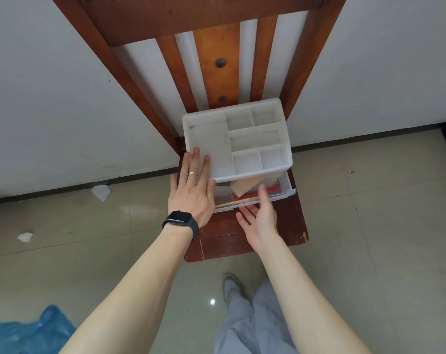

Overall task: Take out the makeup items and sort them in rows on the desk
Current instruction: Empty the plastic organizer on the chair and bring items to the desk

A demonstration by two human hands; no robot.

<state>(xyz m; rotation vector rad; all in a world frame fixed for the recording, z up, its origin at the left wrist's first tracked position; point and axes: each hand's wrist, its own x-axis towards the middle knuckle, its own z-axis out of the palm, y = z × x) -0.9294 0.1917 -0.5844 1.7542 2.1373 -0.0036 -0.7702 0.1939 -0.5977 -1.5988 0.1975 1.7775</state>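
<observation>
A white plastic organizer box (265, 164) with several bare compartments on top stands on a brown wooden chair seat (290, 226). Its clear lower drawer (285, 194) is pulled out a little; inside show a beige pad (244, 187), a red item (274, 189) and thin yellow and red sticks (238, 200). My left hand (193, 190), with ring and black watch, rests flat with straight fingers on the box's front left corner. My right hand (261, 215) is at the drawer front, palm up, fingers relaxed at its edge, holding nothing that I can see.
The chair's slatted back (216, 60) rises against a white wall. Tiled floor surrounds the chair, with crumpled paper scraps (101, 192) at the left and a blue plastic sheet (30, 330) at the bottom left. My trouser leg and shoe (232, 290) stand below the seat.
</observation>
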